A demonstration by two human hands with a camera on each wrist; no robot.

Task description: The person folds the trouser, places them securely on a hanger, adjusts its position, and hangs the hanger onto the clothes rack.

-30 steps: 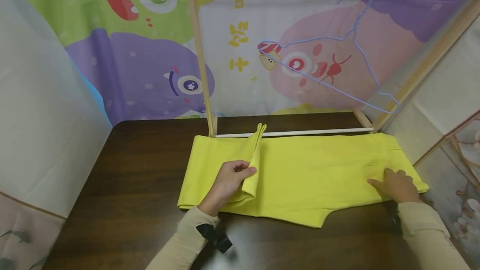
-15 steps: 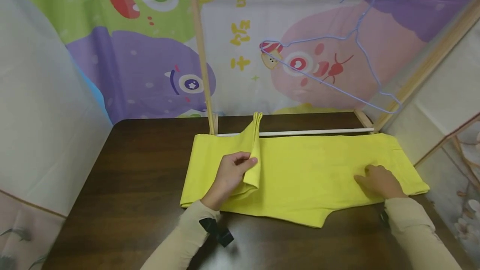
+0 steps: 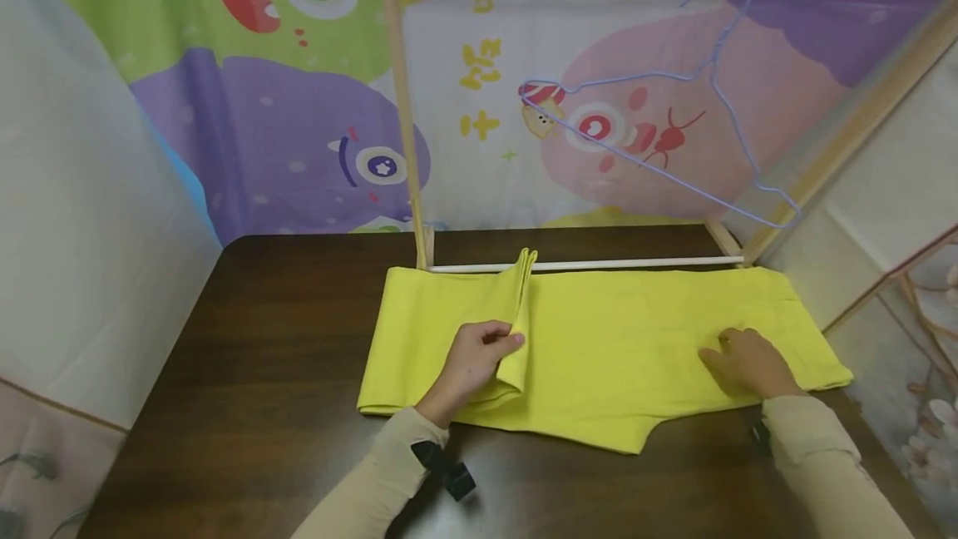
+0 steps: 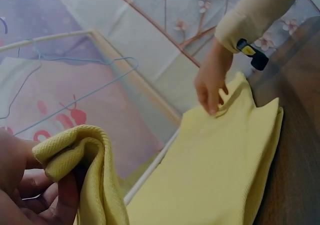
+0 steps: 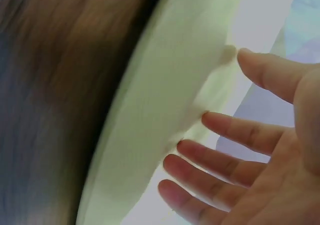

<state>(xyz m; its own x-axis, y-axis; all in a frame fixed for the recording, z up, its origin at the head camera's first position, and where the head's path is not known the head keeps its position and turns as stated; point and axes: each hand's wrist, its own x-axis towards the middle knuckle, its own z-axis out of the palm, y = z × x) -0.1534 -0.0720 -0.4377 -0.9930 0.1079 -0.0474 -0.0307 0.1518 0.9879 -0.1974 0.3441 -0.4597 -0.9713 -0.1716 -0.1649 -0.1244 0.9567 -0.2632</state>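
- Head view: yellow trousers [image 3: 599,339] lie folded lengthwise on the dark wooden table [image 3: 262,339], waist toward the right, crotch point along the near edge, just in front of the clothes rack [image 3: 404,106].
- The left hand [image 3: 475,360] pinches the turned-back leg end between thumb and fingers, lifting that doubled edge off the layer beneath.
- The right hand [image 3: 751,362] is spread over the waist half, fingertips at the cloth; whether they press on it, I cannot tell.
- A blue wire hanger [image 3: 659,77] hangs bare from the rack.
- Step in hand, I judge: folding the legs up. Next would call for laying that edge flat toward the waist, keeping its sides aligned.
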